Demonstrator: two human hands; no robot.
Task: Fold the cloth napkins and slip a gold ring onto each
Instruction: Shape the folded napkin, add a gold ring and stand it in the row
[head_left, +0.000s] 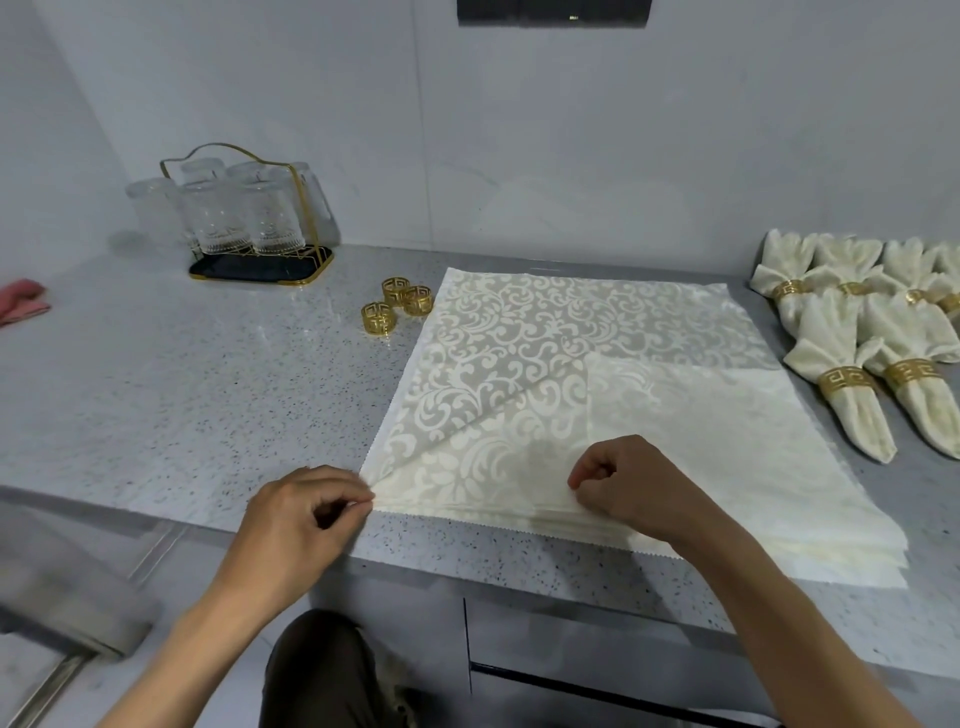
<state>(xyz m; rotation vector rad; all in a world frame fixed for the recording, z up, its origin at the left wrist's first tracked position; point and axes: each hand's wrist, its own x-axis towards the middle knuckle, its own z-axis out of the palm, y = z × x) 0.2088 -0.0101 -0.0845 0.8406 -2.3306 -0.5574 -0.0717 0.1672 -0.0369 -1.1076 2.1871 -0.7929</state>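
- Head view: your left hand (304, 512) pinches the near-left corner of the top napkin (545, 364), which lies spread on a stack at the surface's (182, 374) near edge.
- Your right hand (631, 480) pinches its near edge (fingers curled).
- Three gold rings (397, 306) stand just beside its far-left corner; ringed napkins (857, 353) lie right.

Both bare forearms reach forward from the bottom edge, palms down. The left hand (298, 512) has its fingers curled, thumb and fingertips pinched together in a tight grip at its right side. The right hand (631, 486) is curled into a loose fist, knuckles up, fingertips tucked under.
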